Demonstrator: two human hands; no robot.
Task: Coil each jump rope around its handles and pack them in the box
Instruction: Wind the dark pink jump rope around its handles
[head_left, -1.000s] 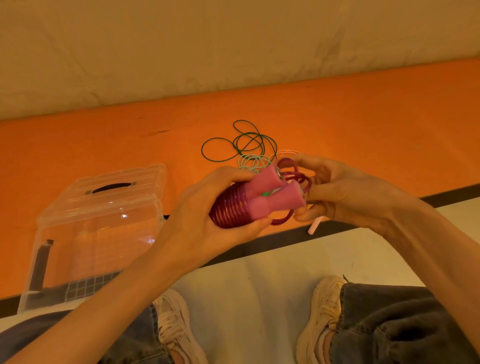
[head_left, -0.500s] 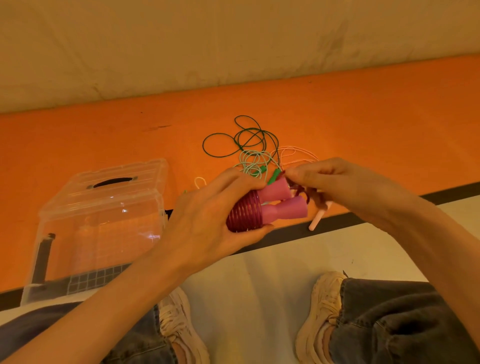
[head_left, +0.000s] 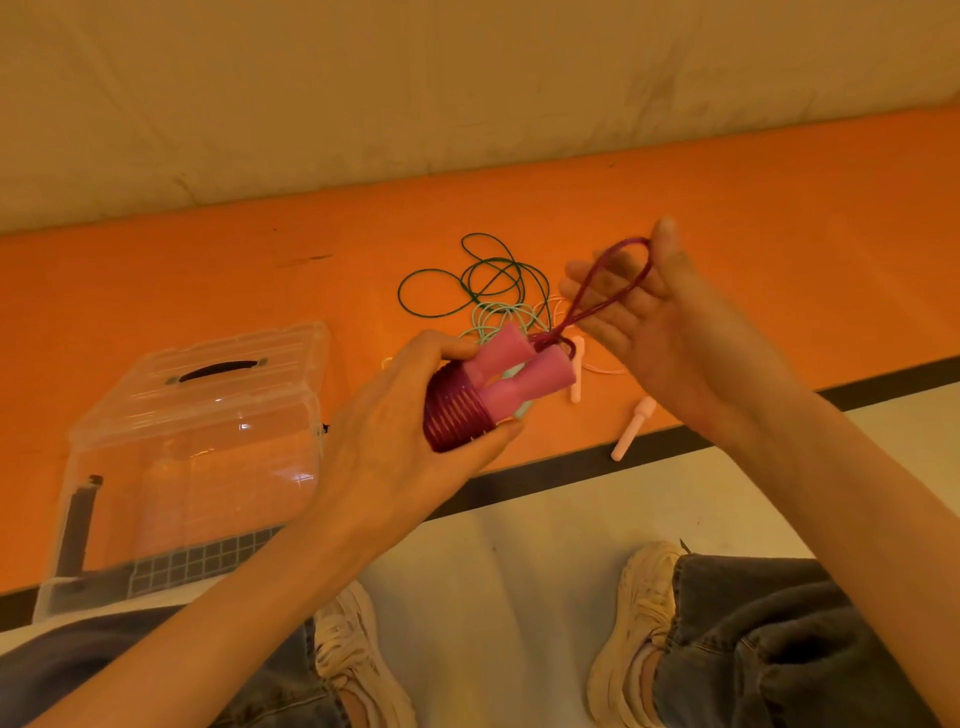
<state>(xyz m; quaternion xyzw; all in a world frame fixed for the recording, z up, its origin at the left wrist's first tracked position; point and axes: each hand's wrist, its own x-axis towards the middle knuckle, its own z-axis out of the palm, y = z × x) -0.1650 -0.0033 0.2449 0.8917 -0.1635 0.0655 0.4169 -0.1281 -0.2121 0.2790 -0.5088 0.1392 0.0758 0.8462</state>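
My left hand (head_left: 395, 447) grips the two pink handles (head_left: 511, 374) of a jump rope, with dark red cord (head_left: 454, 415) wound tightly round their lower ends. A last loop of that red cord (head_left: 615, 283) stretches up and to the right from the handles, hooked over the thumb and spread fingers of my right hand (head_left: 670, 332). On the orange floor behind lie a loose dark green rope (head_left: 467, 278), a pale mint rope (head_left: 498, 317) and two pale pink handles (head_left: 631, 428). The clear plastic box (head_left: 192, 447) stands at the left with its lid closed.
A black stripe (head_left: 571, 467) divides the orange floor from the white floor under my feet. My two shoes (head_left: 631, 629) and jeans fill the bottom of the view. A pale wall runs along the far side.
My right hand has pulled the last red loop out from the handles, up and to the right, so it now stretches taut. My left hand still holds the bundle, lower and more to the left.
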